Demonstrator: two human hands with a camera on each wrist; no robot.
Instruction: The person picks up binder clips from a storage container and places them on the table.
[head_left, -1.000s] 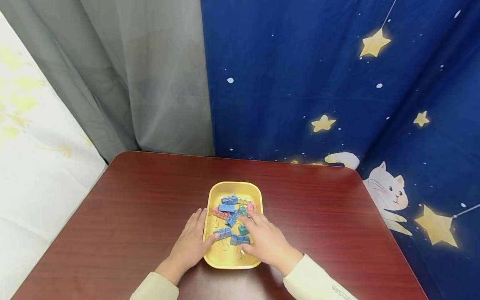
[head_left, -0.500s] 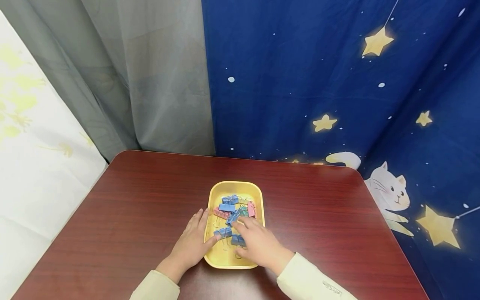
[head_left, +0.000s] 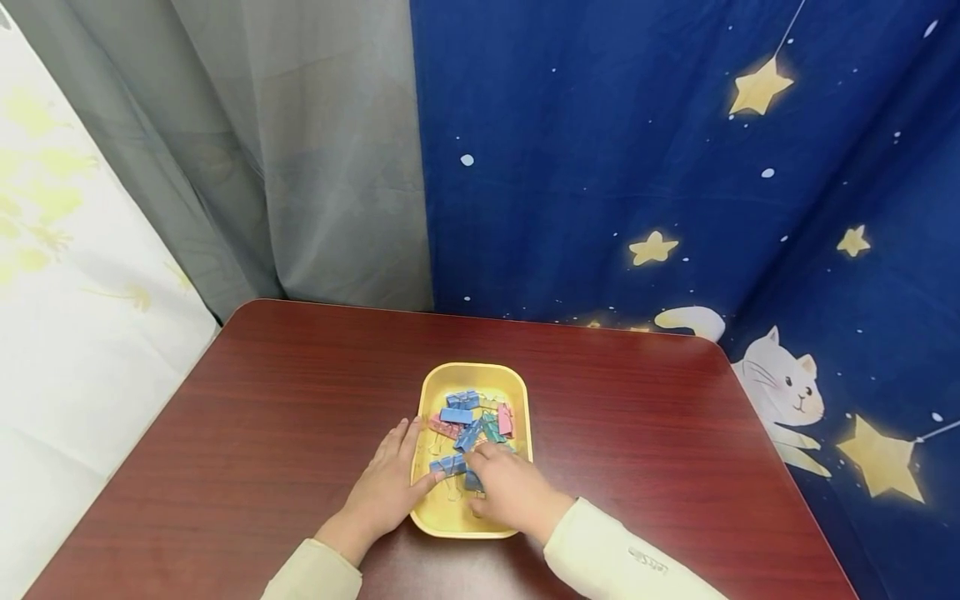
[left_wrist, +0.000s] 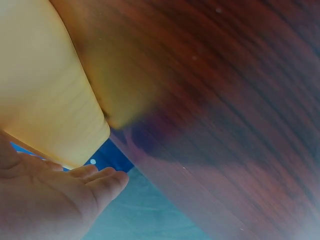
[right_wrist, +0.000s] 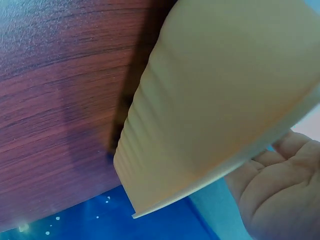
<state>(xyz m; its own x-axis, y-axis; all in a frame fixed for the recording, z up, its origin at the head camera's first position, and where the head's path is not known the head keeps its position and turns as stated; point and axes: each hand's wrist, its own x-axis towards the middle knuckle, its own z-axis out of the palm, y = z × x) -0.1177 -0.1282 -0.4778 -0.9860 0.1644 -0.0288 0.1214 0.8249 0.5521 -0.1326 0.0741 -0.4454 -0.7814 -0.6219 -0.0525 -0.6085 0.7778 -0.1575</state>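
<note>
A yellow tray (head_left: 468, 531) on the table holds a loose pile of binder clips in blue, pink and green. My left hand (head_left: 378, 492) lies along the tray's left side, fingers straight, with its thumb over the rim beside a blue binder clip (head_left: 447, 465). Reaching over the right rim, my right hand (head_left: 513, 490) has fingers and thumb curled round another blue binder clip (head_left: 472, 481) at the near end; the hand hides most of that clip. Both wrist views show the tray's outer wall with the left palm (left_wrist: 55, 200) and right palm (right_wrist: 282, 195) at its rim.
Deeper in the tray lie a pink binder clip (head_left: 505, 419), a green binder clip (head_left: 491, 427) and several more. The dark red wooden table (head_left: 300, 375) surrounds the tray. A grey curtain (head_left: 337, 167) and a blue starry curtain (head_left: 562, 208) hang behind it.
My right hand has moved left and slightly down in the tray, its fingers drawing in around the near blue clip. The pink clip at right has come into view. The left hand stays put.
</note>
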